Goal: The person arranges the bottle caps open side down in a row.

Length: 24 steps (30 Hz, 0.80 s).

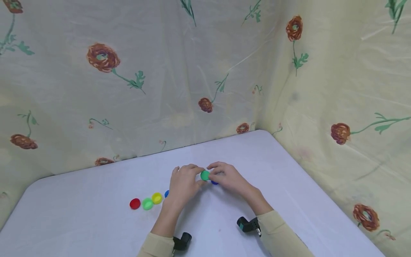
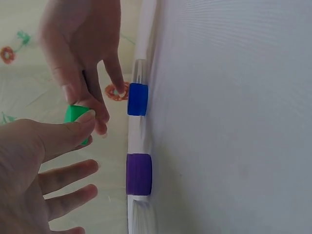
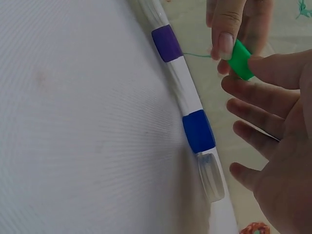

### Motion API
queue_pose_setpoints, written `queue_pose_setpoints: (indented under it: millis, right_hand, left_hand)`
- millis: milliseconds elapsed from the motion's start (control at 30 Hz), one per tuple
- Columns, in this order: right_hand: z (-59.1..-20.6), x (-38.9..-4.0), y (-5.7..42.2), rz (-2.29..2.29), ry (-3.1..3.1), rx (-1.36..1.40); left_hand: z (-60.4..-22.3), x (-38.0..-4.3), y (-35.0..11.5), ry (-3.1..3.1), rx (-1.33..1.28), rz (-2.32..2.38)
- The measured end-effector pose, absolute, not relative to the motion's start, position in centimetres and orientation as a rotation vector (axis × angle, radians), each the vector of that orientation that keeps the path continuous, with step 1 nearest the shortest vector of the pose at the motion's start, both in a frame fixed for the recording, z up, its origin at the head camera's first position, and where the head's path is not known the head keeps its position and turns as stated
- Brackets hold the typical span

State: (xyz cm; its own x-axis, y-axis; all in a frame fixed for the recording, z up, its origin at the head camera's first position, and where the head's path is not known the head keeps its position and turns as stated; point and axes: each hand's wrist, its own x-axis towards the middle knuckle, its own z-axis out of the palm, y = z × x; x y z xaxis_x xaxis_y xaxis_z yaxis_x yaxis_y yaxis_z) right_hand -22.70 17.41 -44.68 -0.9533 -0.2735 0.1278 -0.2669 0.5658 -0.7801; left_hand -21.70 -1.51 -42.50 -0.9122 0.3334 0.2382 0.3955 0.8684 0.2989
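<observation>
A green bottle cap (image 1: 205, 175) is held above the table between both hands. My left hand (image 1: 184, 185) pinches one side of it with thumb and forefinger, its other fingers spread in the left wrist view. On the opposite side, my right hand (image 1: 228, 177) pinches the cap too. Below the hands, a blue cap (image 3: 199, 131) and a purple cap (image 3: 166, 43) stand apart on the table. A clear ribbed cap (image 3: 211, 178) is beside the blue one. In the head view the right hand partly covers the blue cap, and the purple one is hidden.
Left of the left arm lie a red cap (image 1: 135, 203), a light green cap (image 1: 147, 203) and a yellow cap (image 1: 157, 198). Another blue cap (image 1: 166, 193) is partly behind the left hand. Flowered sheeting (image 1: 154, 89) rises behind the white table (image 1: 80, 217).
</observation>
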Motion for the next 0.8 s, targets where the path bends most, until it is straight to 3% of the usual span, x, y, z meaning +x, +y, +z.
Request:
queue_pose_setpoints:
  millis: [800]
  right_hand:
    - [-44.81, -22.45, 16.83, -0.997, 3.057, -0.761]
  left_hand:
    - [-42.21, -21.76, -2.0, -2.901, -0.571, -0.551]
